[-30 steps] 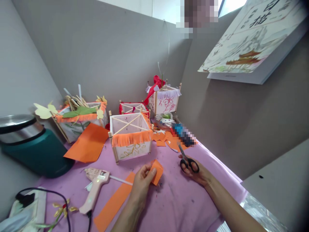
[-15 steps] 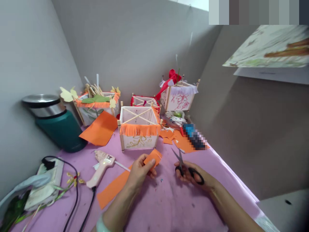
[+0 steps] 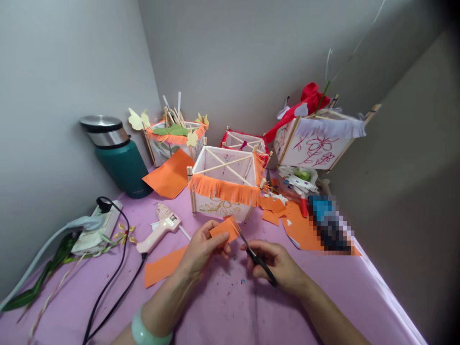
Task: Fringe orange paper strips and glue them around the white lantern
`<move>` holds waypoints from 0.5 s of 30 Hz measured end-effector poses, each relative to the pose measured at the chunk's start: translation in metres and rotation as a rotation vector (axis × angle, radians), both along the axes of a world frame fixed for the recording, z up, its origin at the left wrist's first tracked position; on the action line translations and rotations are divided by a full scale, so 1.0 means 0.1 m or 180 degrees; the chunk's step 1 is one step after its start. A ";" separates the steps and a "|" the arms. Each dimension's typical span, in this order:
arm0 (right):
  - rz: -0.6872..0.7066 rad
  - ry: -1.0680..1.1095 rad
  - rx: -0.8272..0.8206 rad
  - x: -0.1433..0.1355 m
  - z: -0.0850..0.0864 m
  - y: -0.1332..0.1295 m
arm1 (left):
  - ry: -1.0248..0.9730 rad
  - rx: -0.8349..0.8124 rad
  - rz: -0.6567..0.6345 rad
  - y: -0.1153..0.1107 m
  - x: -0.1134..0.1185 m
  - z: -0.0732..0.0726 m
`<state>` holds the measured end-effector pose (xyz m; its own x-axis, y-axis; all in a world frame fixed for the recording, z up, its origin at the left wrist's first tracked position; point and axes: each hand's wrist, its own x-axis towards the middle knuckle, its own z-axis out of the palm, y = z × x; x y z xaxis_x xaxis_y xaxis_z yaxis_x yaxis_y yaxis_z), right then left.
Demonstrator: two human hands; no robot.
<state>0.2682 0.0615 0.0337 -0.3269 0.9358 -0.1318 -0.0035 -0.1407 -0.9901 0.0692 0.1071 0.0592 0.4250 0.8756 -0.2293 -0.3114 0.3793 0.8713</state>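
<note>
Between the thumb and fingers of my left hand (image 3: 206,247) is a small piece of orange paper (image 3: 224,230), its right edge cut into thin strips. My right hand (image 3: 275,266) grips black-handled scissors (image 3: 260,263). Their blades reach up and left to the fringed edge of the paper. Just beyond my hands stands a stick-framed lantern box (image 3: 223,208) with white sides, a drawn flower and an orange fringe along its top. A larger strip of orange paper (image 3: 161,268) lies left of my left forearm.
At left are a pink glue gun (image 3: 160,232) with a black cord, a power strip (image 3: 98,230) and a teal bottle (image 3: 122,165). Behind stand more decorated boxes, one with a purple fringe (image 3: 323,143). Orange paper scraps (image 3: 273,208) and a partly pixelated item (image 3: 330,225) lie at right.
The scissors have moved left and now meet the paper's fringed edge; before, they were held apart from it with blades spread. The camera view has shifted, so the scene sits differently.
</note>
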 end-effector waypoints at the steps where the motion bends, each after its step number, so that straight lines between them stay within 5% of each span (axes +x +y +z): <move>1: 0.0043 -0.0047 -0.0011 0.00 -0.02 -0.02 | 0.0000 -0.0003 -0.0045 0.00 0.00 -0.01; 11: -0.0104 -0.0557 -0.0032 -0.11 -0.06 -0.02 | -0.0265 -0.0309 -0.0238 -0.01 -0.01 -0.08; 15: -0.0117 -0.0547 -0.0113 -0.12 -0.03 -0.03 | -0.0155 -0.0320 -0.0026 0.00 -0.02 -0.08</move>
<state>0.2563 0.0586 0.0309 -0.2624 0.9405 -0.2160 0.1595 -0.1785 -0.9709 0.0668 0.1069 0.0509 0.4448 0.8457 -0.2949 -0.3490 0.4669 0.8125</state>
